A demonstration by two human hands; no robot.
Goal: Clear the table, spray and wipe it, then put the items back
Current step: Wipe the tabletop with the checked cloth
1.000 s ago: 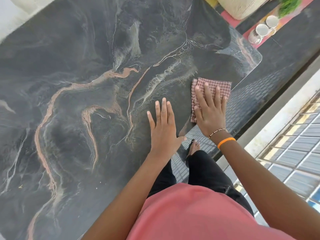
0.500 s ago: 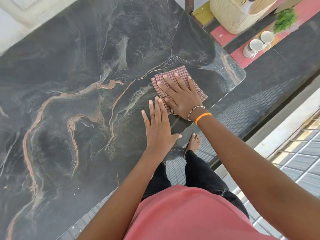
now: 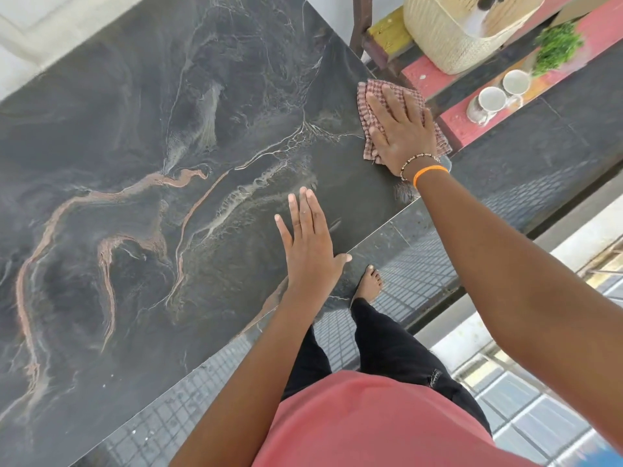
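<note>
A dark marble-patterned table (image 3: 141, 170) with orange veins fills the left and middle of the view. My right hand (image 3: 401, 129) lies flat with straight fingers on a folded red checked cloth (image 3: 369, 99) and presses it to the table's far right corner. My left hand (image 3: 308, 244) rests flat on the table by the near edge, fingers straight and holding nothing. The cloth's middle is hidden under my right hand.
Beyond the table's right end a red and yellow bench (image 3: 424, 75) carries a woven cream basket (image 3: 448, 32), two white cups (image 3: 490, 99), and a green bunch (image 3: 556, 45). Dark tiled floor (image 3: 539, 146) lies to the right, with a pale ledge (image 3: 586, 230) beyond.
My right hand has slid the cloth away from my left hand, up to the table's far right corner. My left hand has stayed flat in about the same spot.
</note>
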